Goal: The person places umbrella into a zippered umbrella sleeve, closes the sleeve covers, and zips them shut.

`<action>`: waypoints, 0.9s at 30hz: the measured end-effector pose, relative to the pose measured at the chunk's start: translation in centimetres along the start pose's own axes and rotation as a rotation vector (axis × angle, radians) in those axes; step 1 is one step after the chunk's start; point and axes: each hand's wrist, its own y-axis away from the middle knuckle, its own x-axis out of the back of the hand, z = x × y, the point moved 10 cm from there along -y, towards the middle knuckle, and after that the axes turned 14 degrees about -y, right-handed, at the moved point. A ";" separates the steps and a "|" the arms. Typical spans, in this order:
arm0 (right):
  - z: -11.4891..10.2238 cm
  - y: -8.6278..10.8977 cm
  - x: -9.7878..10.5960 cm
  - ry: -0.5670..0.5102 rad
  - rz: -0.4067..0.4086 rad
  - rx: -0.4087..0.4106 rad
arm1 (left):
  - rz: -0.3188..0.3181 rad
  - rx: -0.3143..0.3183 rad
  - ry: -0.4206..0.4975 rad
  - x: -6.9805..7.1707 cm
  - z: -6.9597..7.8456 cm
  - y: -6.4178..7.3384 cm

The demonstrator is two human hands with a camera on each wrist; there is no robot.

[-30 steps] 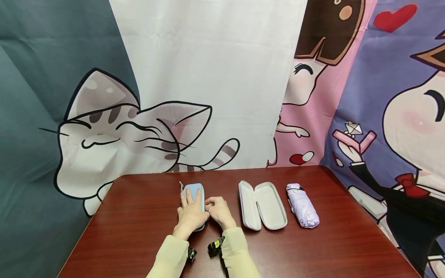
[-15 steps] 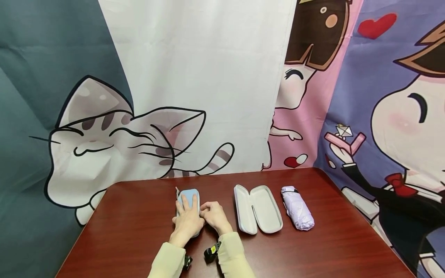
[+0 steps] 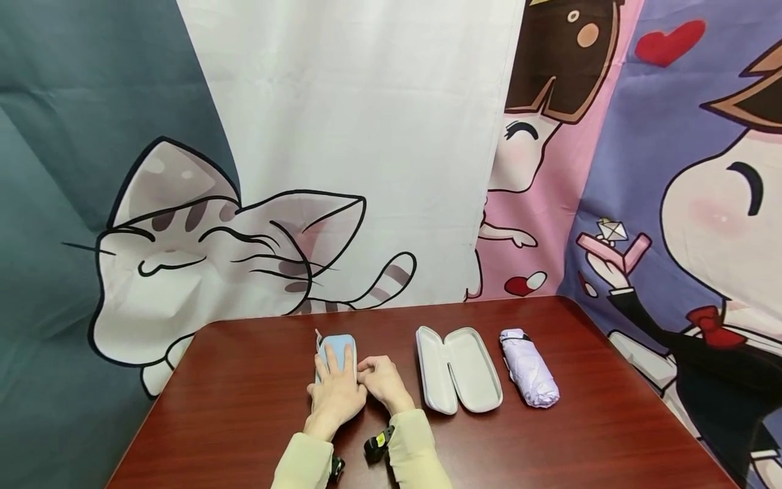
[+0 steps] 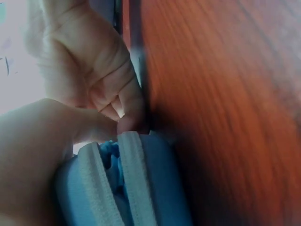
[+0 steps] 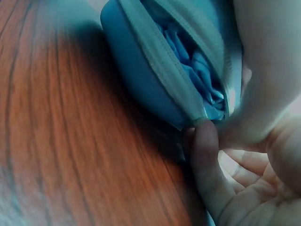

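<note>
A light blue zip case (image 3: 335, 341) lies on the table, its zipped edge partly parted. Crumpled blue fabric (image 5: 195, 70) shows through the gap in the right wrist view. My left hand (image 3: 336, 397) lies over the case top with its fingers stretched along it. At the case's right side, my right hand (image 3: 383, 382) pinches the zipper edge between thumb and finger. In the left wrist view those fingertips (image 4: 129, 123) are right at the end of the gap. The zipper slider is hidden by the fingers.
To the right, a pale hard-shell case (image 3: 475, 373) lies spread open, showing a light lining. Beyond it lies a folded lilac umbrella (image 3: 530, 370) with a dark strap. The brown table (image 3: 256, 407) reaches back to a cartoon-printed curtain (image 3: 391, 136).
The head view has shifted slightly. Both hands keep nearly the same hold on the blue case, and the other things have stayed where they were.
</note>
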 end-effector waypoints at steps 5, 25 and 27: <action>0.1 -0.1 0.3 -0.022 0.020 0.001 | -0.010 0.008 0.002 -0.1 0.3 0.1; -1.8 -0.2 0.3 -0.213 -0.015 0.093 | 0.009 0.029 -0.106 -0.1 0.2 0.0; -2.7 -0.1 0.6 -0.137 0.033 0.184 | 0.022 0.023 -0.098 0.0 0.1 0.1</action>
